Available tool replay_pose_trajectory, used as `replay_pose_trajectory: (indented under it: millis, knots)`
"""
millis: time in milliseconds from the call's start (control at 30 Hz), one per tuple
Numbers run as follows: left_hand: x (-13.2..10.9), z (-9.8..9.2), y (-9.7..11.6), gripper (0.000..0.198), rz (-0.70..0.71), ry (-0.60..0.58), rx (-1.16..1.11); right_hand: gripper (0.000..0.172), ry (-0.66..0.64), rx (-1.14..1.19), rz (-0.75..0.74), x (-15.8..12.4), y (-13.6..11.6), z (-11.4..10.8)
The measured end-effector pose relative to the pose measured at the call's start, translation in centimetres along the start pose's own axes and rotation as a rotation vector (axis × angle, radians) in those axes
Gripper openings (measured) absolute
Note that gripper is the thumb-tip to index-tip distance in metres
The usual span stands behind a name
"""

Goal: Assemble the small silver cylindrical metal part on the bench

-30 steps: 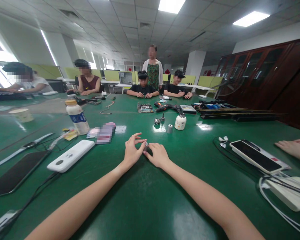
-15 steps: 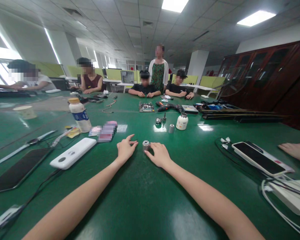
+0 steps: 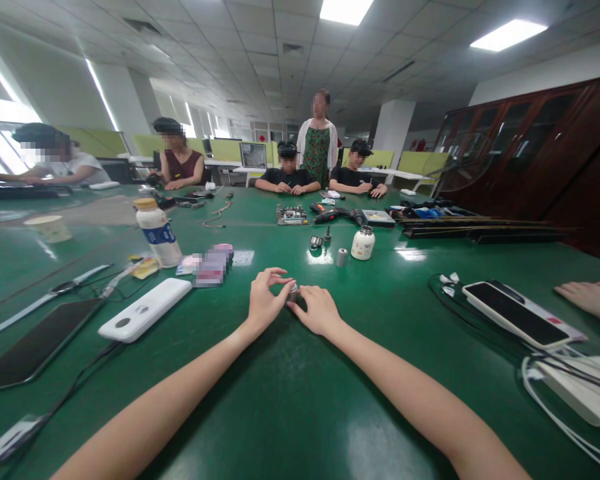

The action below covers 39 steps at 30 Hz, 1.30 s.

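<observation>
A small silver metal cylinder [image 3: 293, 291] stands on the green table straight ahead of me, largely covered by fingers. My right hand [image 3: 319, 309] is closed around its right side and base. From the left, my left hand [image 3: 266, 299] pinches at its top with thumb and forefinger. A similar metal cylinder [image 3: 342, 257] stands upright beyond my right hand. Beside that is a white jar [image 3: 363, 244] with small prints and an open metal neck. Behind stand a shiny dark round piece [image 3: 316, 243] and a small dark upright fitting [image 3: 328, 233].
To the left lie a white power bank [image 3: 147, 310], a patterned phone [image 3: 214, 265] and a bottle [image 3: 159, 233]. A phone [image 3: 517, 317] and cables lie right, near another person's hand [image 3: 590, 297]. Farther back are a circuit board [image 3: 292, 215] and a power drill [image 3: 337, 215]. Several people are around the table.
My left hand has moved right and its fingers have closed on the top of the metal cylinder. My right hand stays on the cylinder's side.
</observation>
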<state>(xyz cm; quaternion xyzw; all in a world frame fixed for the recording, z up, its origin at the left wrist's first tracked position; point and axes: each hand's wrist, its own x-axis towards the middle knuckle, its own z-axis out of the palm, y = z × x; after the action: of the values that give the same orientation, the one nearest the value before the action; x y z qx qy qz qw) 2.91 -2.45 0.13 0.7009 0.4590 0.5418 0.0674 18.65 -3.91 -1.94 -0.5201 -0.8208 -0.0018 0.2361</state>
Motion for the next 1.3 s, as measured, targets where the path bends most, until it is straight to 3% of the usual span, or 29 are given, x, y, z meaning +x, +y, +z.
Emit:
replay_pose_trajectory:
  millis: [167,333,533,700,767,900,967,1100,1200,1300]
  knots:
    - [0.0,-0.1,-0.2,0.011,-0.01,-0.023,-0.011,0.039,0.003,0.0,0.004,0.0,-0.1,0.0]
    - [0.1,-0.5,0.2,0.015,-0.063,0.103,0.036,0.038,0.008,0.011,0.002,0.0,-0.1,0.0]
    - [0.0,-0.5,0.7,0.021,-0.034,-0.056,-0.051,0.037,-0.006,-0.006,0.0,0.0,-0.1,-0.1]
    - [0.1,-0.5,0.5,0.013,-0.077,0.055,-0.033,0.038,-0.003,-0.014,0.003,-0.1,-0.2,-0.2]
    - [0.1,-0.6,0.3,0.015,-0.06,0.023,-0.054,0.038,0.001,-0.016,0.002,-0.1,-0.1,-0.1]
    - [0.1,-0.3,0.2,0.039,-0.043,-0.115,-0.129,0.038,-0.002,-0.018,0.0,0.0,-0.1,-0.1]
    - [0.0,-0.1,0.3,0.035,-0.051,-0.128,-0.135,0.038,-0.006,-0.019,-0.001,0.0,-0.1,-0.1]
    - [0.2,0.0,0.5,0.015,-0.055,-0.038,-0.101,0.038,-0.009,-0.02,0.0,-0.1,-0.2,-0.2]
    - [0.6,-0.3,0.0,0.011,-0.061,0.071,-0.028,0.037,-0.003,-0.018,0.005,-0.1,-0.1,-0.1]
    - [0.7,-0.8,-1.5,0.012,-0.129,0.08,0.075,0.038,-0.001,-0.015,0.004,-0.1,-0.1,0.0]
